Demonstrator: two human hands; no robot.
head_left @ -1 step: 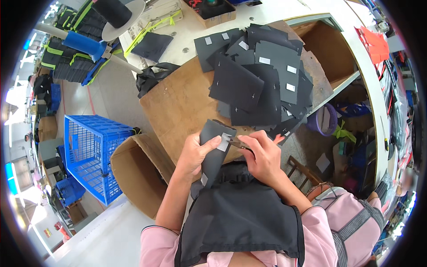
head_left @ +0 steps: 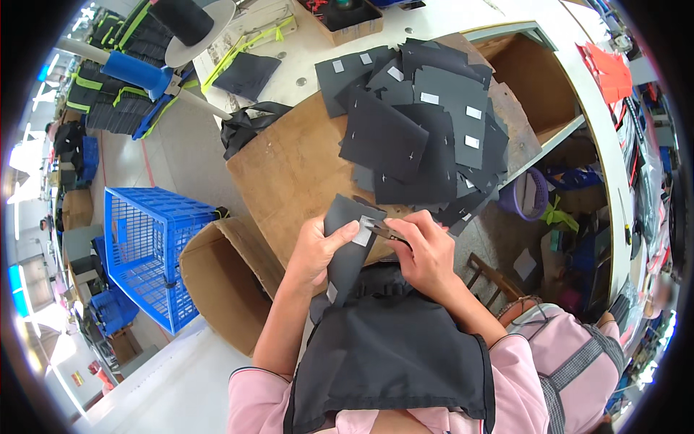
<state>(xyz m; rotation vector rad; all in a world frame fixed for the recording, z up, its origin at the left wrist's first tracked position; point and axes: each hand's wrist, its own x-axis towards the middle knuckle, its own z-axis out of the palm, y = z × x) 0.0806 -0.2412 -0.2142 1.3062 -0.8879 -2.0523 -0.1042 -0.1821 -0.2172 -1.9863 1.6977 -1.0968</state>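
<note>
My left hand (head_left: 316, 253) is closed on a dark fabric piece (head_left: 347, 262), its thumb lying by a pale rectangular patch (head_left: 363, 231). A second pale patch shows lower on the same piece. In my right hand (head_left: 428, 249) is a pair of small metal thread snips (head_left: 384, 231), gripped between thumb and fingers. The tips of the snips lie over the upper patch. Just beyond my hands, a heap of dark fabric pieces (head_left: 416, 184) spreads over a brown board, several with pale patches or small white marks.
The brown board (head_left: 271, 163) lies in front of me. To its left stand an open cardboard box (head_left: 217, 278) and a blue plastic crate (head_left: 155, 253). A purple basket (head_left: 533, 195) is under the white table (head_left: 311, 43) at right. Another person (head_left: 578, 354) is close on my right.
My right hand has shifted very slightly, and its outer fingers have drawn in with the snips. My left hand and the fabric piece look unmoved.
</note>
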